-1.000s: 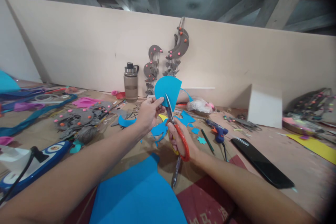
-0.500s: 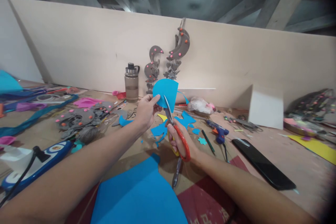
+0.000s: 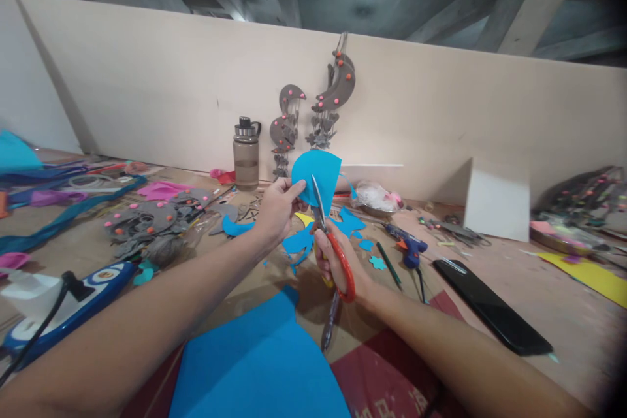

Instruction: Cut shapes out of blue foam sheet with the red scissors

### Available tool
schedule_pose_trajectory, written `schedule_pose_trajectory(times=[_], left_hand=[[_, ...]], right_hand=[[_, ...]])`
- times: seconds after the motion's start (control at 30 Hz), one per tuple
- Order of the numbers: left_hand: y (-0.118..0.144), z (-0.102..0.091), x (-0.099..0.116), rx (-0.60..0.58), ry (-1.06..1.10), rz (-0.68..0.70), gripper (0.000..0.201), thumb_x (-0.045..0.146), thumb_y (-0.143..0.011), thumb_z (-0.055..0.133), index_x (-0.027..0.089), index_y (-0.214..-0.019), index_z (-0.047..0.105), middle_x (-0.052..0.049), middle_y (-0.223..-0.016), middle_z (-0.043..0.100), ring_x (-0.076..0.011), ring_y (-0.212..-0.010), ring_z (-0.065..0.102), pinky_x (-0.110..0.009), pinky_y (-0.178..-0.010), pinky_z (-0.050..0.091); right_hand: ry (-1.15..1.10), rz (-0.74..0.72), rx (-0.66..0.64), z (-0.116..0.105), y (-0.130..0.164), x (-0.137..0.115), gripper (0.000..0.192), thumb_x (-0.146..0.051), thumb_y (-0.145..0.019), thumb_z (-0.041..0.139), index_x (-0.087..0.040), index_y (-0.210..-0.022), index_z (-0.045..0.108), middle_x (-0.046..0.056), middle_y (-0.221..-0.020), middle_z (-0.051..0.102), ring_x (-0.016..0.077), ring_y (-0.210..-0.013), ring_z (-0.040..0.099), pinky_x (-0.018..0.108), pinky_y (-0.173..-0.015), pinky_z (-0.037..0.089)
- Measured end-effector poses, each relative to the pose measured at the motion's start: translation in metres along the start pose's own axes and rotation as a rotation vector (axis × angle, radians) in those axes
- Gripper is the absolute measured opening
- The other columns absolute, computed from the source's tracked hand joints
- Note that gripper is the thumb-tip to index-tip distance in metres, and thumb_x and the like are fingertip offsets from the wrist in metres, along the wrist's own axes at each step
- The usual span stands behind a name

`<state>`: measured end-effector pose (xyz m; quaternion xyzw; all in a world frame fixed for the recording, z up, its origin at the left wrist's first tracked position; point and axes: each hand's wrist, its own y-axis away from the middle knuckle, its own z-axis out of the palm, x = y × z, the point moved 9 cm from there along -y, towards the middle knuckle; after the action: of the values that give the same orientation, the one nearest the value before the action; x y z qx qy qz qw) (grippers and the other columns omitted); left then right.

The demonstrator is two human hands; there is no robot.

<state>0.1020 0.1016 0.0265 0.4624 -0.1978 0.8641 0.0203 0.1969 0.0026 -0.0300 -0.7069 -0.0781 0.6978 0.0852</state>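
- Blue rounded cutout: held up above mid-tabletop, clear of the surface.
- Left hand: pinching the cutout's lower left, thumb in front.
- Right hand: gripping red-handled scissors, one blade across the cutout's face; can't tell from here if they're biting.
- Below: blue offcuts.
- Near edge: large blue sheet.
- Toward right edge: glue gun, black phone.
- Far edge: water bottle, upright.
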Motion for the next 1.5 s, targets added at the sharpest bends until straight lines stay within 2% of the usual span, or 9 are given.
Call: schedule_pose_trajectory(times=[0.33,0.57,0.73,0.83,1.1,1.5], left_hand=[[0.002,0.002,-0.002,-0.010,0.023,-0.019,0.028,0.030,-0.074,0.081,0.016,-0.071,0.057,0.001,-0.062,0.062,-0.0103,-0.051,0.056,-0.025,-0.054,0.046],[0.000,-0.001,-0.004,-0.010,0.015,-0.049,0.033,0.037,-0.070,0.084,0.016,-0.071,0.058,0.001,-0.062,0.062,-0.0109,-0.052,0.057,-0.025,-0.054,0.046],[-0.010,-0.009,0.005,-0.002,0.020,0.026,0.037,0.043,-0.068,0.086,0.017,-0.079,0.061,0.001,-0.071,0.065,-0.0107,-0.058,0.058,-0.024,-0.053,0.045],[-0.012,-0.011,0.008,-0.001,0.011,0.050,0.036,0.040,-0.069,0.087,0.018,-0.075,0.059,0.002,-0.069,0.063,-0.0105,-0.057,0.057,-0.023,-0.053,0.045],[-0.005,-0.003,0.011,-0.022,-0.031,0.051,0.036,0.034,-0.073,0.084,0.018,-0.068,0.053,0.002,-0.062,0.058,-0.0094,-0.053,0.054,-0.023,-0.050,0.043],[-0.003,-0.001,0.009,-0.021,-0.037,0.046,0.035,0.034,-0.072,0.083,0.018,-0.070,0.053,0.002,-0.063,0.060,-0.0095,-0.054,0.055,-0.023,-0.051,0.045]], right_hand=[[0.020,0.043,0.034,-0.002,0.000,0.005,0.044,-0.065,-0.091,0.060,-0.025,-0.087,0.041,-0.010,-0.062,0.038,0.0051,-0.041,0.031,0.014,-0.032,0.027],[0.011,0.046,0.043,-0.005,-0.001,0.009,0.042,-0.063,-0.091,0.061,-0.025,-0.086,0.042,-0.010,-0.063,0.042,0.0049,-0.040,0.031,0.015,-0.030,0.029],[0.027,0.071,0.024,-0.003,-0.001,0.013,0.042,-0.064,-0.090,0.062,-0.026,-0.087,0.043,-0.009,-0.064,0.042,0.0053,-0.039,0.030,0.016,-0.029,0.030],[0.013,0.067,0.011,-0.001,0.000,0.013,0.043,-0.065,-0.090,0.062,-0.026,-0.088,0.043,-0.009,-0.064,0.043,0.0055,-0.040,0.031,0.016,-0.030,0.031],[0.014,0.025,0.009,-0.002,0.000,0.011,0.045,-0.067,-0.091,0.059,-0.026,-0.089,0.041,-0.010,-0.062,0.039,0.0065,-0.043,0.035,0.016,-0.034,0.035],[0.052,0.078,0.078,-0.003,0.003,0.005,0.050,-0.070,-0.087,0.061,-0.025,-0.086,0.039,-0.011,-0.059,0.040,0.0055,-0.041,0.032,0.015,-0.032,0.029]])
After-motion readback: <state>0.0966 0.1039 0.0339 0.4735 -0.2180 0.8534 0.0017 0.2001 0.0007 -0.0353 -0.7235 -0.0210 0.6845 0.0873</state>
